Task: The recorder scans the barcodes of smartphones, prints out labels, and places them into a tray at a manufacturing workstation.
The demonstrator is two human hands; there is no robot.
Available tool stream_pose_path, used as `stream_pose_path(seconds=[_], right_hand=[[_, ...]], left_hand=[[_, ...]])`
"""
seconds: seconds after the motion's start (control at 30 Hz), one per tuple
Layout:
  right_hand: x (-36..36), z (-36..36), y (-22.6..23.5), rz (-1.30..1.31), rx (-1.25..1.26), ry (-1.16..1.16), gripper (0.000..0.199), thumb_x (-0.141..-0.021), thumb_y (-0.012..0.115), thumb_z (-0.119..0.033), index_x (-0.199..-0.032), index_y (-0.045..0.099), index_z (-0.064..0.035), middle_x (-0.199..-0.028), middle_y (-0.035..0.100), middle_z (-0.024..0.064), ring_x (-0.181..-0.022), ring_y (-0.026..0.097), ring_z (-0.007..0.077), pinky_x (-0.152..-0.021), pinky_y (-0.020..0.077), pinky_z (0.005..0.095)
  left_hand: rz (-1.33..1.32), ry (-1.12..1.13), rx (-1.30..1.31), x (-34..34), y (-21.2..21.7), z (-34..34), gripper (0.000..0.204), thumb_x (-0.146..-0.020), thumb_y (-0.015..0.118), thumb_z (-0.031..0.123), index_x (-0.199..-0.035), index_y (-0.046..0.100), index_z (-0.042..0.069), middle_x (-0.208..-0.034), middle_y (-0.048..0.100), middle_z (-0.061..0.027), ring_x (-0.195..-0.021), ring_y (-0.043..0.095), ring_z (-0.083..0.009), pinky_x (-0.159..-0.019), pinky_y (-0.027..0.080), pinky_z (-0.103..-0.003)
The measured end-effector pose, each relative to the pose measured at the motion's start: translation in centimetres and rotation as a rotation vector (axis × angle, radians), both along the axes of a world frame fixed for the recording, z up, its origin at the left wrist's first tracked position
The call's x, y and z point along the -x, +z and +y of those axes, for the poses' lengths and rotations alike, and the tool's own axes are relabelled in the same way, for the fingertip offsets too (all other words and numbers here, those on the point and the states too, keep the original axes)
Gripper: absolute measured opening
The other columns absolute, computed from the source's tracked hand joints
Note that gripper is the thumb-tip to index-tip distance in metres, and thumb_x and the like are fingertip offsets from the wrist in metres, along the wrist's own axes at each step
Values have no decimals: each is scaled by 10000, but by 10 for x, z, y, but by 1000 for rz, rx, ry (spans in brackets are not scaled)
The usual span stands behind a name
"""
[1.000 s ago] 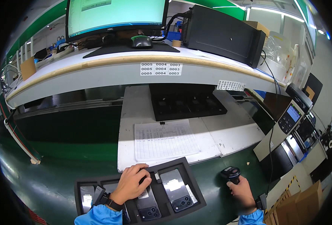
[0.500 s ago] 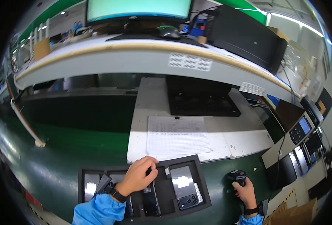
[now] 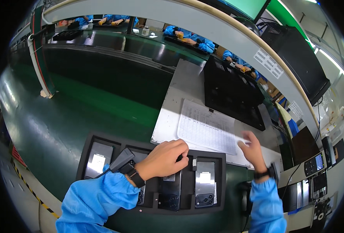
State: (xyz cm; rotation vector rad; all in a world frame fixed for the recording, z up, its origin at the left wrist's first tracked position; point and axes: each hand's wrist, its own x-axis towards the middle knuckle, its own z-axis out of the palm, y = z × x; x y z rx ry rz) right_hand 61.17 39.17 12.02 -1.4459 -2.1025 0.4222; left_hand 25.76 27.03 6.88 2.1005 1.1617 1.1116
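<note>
**My left hand [image 3: 162, 159] over the foam tray [image 3: 221, 178], my right hand [image 3: 252, 151] by the papers [image 3: 207, 128]**

The green bench [image 3: 102, 105] is the widest thing around me. To the right is the pale board [image 3: 169, 116], with the black case [image 3: 234, 97] on its far part, set back, I'd guess, to leave the near part for the papers. The tray lies nearest me, its separate compartments likely there so the phones can't rub together. My left hand arches across the far end of the third phone from the left [image 3: 170, 192], which lies in its compartment; my fingers are curled, but whether they pinch it I cannot tell, as my knuckles hide the contact. My right hand, blurred, has finger and thumb parted, nothing visible between them. A small black clip [image 3: 211, 111] sits at the papers' far edge, probably keeping the sheets together.

As for room, the bench spreads broadly far left, past the tray. Straight ahead is tighter: the tray's far right rim runs close to the board's near edge, touching or not I can't say. At right, a dark object [image 3: 245, 194] crowds my forearm, half hidden by my sleeve [image 3: 267, 206].
</note>
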Motion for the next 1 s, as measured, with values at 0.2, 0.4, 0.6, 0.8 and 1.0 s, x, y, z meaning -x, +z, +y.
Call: stream_pose_path(seconds=[0.2, 0.4, 0.6, 0.8, 1.0], right_hand=[[63, 92, -12, -325, 68, 124, 660, -803, 754, -189, -1401, 493, -86, -1394, 547, 187, -1299, 519, 351, -1080, 416, 388], [95, 124, -27, -433, 163, 168, 807, -782, 787, -228, -1483, 418, -80, -1486, 473, 196, -1385, 442, 355, -1139, 364, 388], [119, 114, -3, -691, 65, 65, 686, -750, 800, -239, -1368, 547, -77, -1333, 563, 214, -1276, 515, 366, -1110, 390, 379], [119, 117, -2, -470, -25, 111, 355, -737, 800, -182, -1021, 631, -53, -1071, 661, 190, -971, 652, 324, -856, 525, 363], [121, 96, 7, -256, -143, 176, 398, -800, 708, -93, -1164, 550, -71, -999, 702, 202, -963, 684, 375, -839, 535, 431]], left_hand=[[-56, 18, -126, -4, -11, 3, 141, -836, 608, 170, -872, 557, 44, -879, 582, -114, -837, 580, -345, -722, 455, -449], [-43, 50, -138, -8, -10, 1, 136, -835, 596, 189, -844, 557, 59, -905, 574, -91, -836, 582, -322, -747, 454, -427], [-25, 49, -111, -4, -11, 0, 146, -840, 599, 201, -846, 557, 62, -929, 576, -86, -866, 582, -314, -767, 453, -429], [-15, 70, -122, -5, -13, 1, 156, -849, 602, 201, -870, 566, 51, -937, 583, -91, -880, 591, -321, -783, 463, -437], [-24, 55, -131, -6, -12, 0, 161, -855, 599, 194, -881, 565, 39, -922, 585, -98, -873, 594, -326, -774, 470, -439]])
